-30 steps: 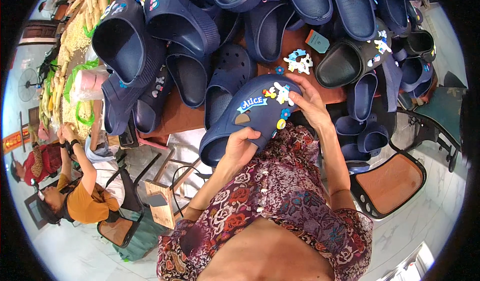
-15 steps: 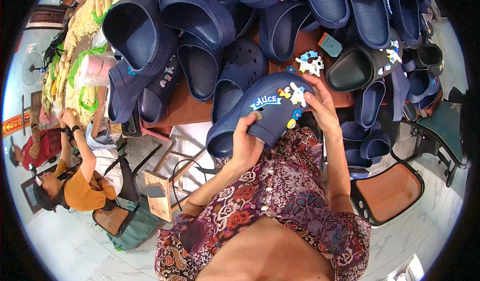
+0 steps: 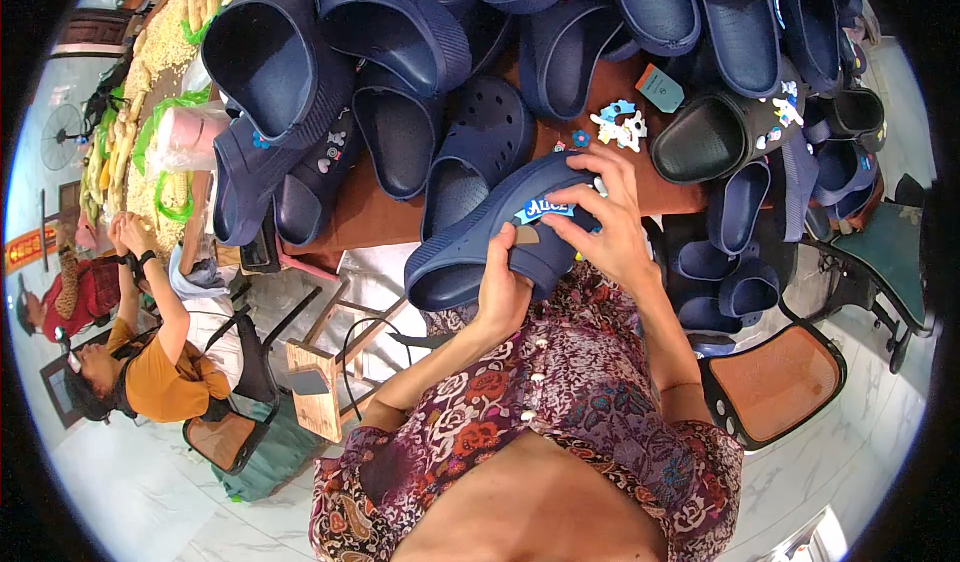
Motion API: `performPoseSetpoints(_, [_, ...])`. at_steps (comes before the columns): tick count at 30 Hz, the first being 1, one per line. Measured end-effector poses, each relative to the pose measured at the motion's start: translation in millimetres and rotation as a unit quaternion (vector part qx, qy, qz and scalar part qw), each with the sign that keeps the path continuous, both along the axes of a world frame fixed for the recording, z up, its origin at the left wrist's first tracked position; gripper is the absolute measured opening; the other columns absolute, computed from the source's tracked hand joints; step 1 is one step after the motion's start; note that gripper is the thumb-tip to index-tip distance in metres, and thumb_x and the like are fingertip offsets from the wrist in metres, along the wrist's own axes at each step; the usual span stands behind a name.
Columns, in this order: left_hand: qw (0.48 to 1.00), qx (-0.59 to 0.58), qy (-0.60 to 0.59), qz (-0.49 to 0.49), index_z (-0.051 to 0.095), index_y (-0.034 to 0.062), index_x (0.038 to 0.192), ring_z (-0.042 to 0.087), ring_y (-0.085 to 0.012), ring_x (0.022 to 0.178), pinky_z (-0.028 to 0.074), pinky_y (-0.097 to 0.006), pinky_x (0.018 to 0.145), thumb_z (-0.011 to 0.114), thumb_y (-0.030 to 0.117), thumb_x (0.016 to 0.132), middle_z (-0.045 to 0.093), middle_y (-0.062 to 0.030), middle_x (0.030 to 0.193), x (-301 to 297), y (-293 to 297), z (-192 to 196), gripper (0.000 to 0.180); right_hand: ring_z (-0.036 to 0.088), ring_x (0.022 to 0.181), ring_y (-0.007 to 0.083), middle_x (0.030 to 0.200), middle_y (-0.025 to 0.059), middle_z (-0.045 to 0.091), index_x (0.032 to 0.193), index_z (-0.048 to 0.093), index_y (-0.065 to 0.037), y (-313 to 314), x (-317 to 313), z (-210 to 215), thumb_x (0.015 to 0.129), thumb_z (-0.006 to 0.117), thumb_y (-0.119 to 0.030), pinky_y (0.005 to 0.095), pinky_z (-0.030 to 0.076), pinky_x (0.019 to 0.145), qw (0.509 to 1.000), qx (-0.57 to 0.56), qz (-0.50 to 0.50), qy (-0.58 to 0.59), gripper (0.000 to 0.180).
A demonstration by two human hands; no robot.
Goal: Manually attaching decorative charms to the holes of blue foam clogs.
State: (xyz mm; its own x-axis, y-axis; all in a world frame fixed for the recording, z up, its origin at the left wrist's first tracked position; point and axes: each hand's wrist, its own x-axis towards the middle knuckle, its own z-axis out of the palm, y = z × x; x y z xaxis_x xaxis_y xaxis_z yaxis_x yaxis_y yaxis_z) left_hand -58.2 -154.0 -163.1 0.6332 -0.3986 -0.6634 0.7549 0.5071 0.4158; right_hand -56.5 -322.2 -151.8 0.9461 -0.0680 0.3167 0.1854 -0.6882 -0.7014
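Observation:
A navy clog (image 3: pixel 450 253) is held in front of me, its opening toward the left. My left hand (image 3: pixel 505 287) grips it along the near side, thumb up beside a small tan patch (image 3: pixel 526 234). Over the toe, my right hand (image 3: pixel 610 217) has thumb and index finger pinched on a blue-and-white lettered shoe charm (image 3: pixel 543 208). That hand covers most of the other charms on the toe. On the brown tabletop just beyond lie a cluster of white and blue charms (image 3: pixel 619 125) and a blue flower charm (image 3: pixel 580 138).
Navy clogs (image 3: pixel 400 142) crowd the table, with a black clog (image 3: pixel 700 147) at the right. A teal-and-orange tag (image 3: pixel 660 89) lies near it. Chairs (image 3: pixel 775 382) stand to the right, a wooden stool (image 3: pixel 315 402) to the left. Another person (image 3: pixel 165 367) sits at far left.
My right hand has moved left from the clog's toe tip onto the lettered charm and now covers the toe charms. The clog has tilted slightly; my left hand keeps its grip.

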Motion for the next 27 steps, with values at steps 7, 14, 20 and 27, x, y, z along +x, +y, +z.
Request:
performPoseSetpoints(7, [1.0,0.011,-0.006,-0.02,0.049,0.0042,0.127,0.053,-0.0202,0.118,0.037,-0.038,0.104,0.041,0.038,0.097,0.056,-0.0086,0.126,-0.9,2.8,1.3,0.045,0.043,0.124,0.0335,0.12,0.0077,0.056,0.085,0.067,-0.011,3.6,1.7,-6.3,0.071,0.079,-0.021,0.045,0.036,0.102,1.0,0.018,-0.001,0.006,0.02])
performPoseSetpoints(14, [1.0,-0.001,0.0,-0.015,0.049,0.0038,0.125,0.055,-0.0171,0.113,0.041,-0.035,0.099,0.044,0.034,0.099,0.057,-0.0076,0.123,1.7,1.3,2.2,0.04,0.043,0.124,0.0329,0.119,0.0079,0.056,0.086,0.067,-0.011,3.3,1.9,-8.2,0.075,0.077,-0.021,0.0444,0.036,0.102,0.999,0.02,-0.004,0.028,0.018])
performPoseSetpoints(20, [1.0,-0.008,-0.011,-0.009,0.05,0.0031,0.124,0.055,-0.0165,0.112,0.043,-0.034,0.097,0.047,0.032,0.098,0.058,-0.0067,0.121,2.7,3.3,-0.2,0.039,0.044,0.123,0.0332,0.118,0.0085,0.056,0.089,0.068,-0.011,-1.0,5.0,-2.6,0.076,0.075,-0.02,0.0442,0.036,0.102,0.999,0.022,0.015,0.031,0.017])
performPoseSetpoints(27, [1.0,-0.008,-0.006,0.019,0.051,0.0034,0.124,0.057,-0.0158,0.111,0.046,-0.032,0.094,0.052,0.028,0.096,0.059,-0.0052,0.12,-3.0,5.6,-6.5,0.037,0.049,0.119,0.034,0.117,0.0121,0.056,0.097,0.068,-0.008,5.6,-1.1,2.6,0.074,0.077,-0.015,0.043,0.039,0.1,0.998,0.045,-0.031,-0.008,0.026])
